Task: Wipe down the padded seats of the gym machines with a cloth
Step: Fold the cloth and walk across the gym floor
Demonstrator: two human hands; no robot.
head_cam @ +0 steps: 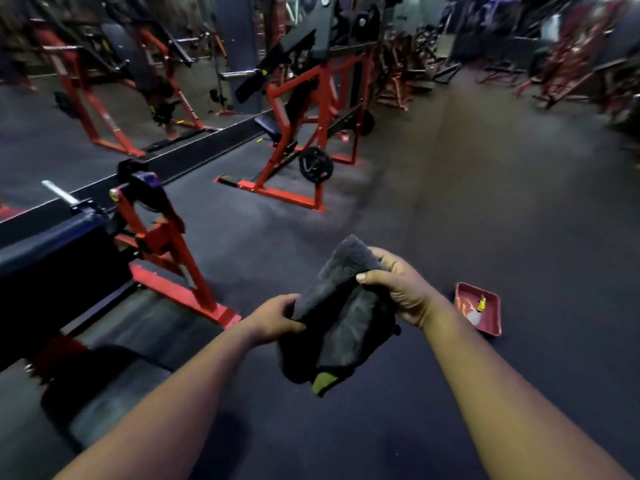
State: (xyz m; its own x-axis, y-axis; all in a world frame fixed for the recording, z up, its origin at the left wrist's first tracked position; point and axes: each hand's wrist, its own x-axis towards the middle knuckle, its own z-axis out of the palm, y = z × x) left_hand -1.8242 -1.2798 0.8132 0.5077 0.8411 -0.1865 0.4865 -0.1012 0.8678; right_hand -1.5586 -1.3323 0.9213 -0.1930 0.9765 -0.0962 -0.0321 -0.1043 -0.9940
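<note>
A dark grey cloth point(341, 313) is held up between both hands above the dark floor point(485, 202): gripped at its left edge by the left hand point(275, 318), pinched near the top by the right hand point(403, 289). A red tray point(493, 318) holding a small bottle point(477, 310) is seen at right. A padded seat point(45, 251) on a red-framed machine point(173, 251) is seen near left; another red machine point(304, 133) stands farther off.

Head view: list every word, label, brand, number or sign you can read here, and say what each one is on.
No text is readable in this frame.
Cloth, gripped by left hand and right hand: small stitched mark and yellow-green tag, both too blurred to read.
Weight plate: faint markings, unreadable.
Bottle in the red tray: no label legible.
Red machine frames: any decals blurred out.
</note>
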